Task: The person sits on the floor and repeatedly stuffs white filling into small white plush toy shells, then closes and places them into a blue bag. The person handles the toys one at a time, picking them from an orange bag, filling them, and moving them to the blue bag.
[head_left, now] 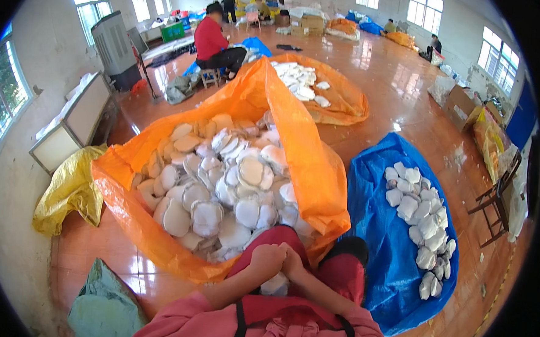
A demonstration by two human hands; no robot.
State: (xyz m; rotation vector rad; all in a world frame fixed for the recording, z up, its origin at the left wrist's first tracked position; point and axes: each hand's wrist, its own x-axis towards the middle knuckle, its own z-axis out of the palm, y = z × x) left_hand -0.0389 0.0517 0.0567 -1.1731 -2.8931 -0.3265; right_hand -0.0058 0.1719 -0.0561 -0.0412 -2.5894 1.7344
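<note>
My left hand (267, 258) and my right hand (291, 262) meet above my lap, fingers closed. Whatever is between them, if anything, is hidden. Just below, between my forearms, a whitish rounded piece (274, 285) shows in part on my lap. Directly in front of my knees, a large orange sheet bag (315, 189) lies spread with its sides folded up. Heaped inside are many white and cream rounded pads (233, 232), some bunched or wrapped in something thin and greyish. To my right, a blue sheet (372, 259) carries a row of puffy white bundles (423, 208).
Beyond the bag, another orange sheet (346, 108) holds white pieces. A person in red (211, 40) sits on a stool there. A yellow sack (73, 185) and green sack (105, 306) lie on the left; a wooden chair (494, 201) and cardboard boxes (461, 107) stand right.
</note>
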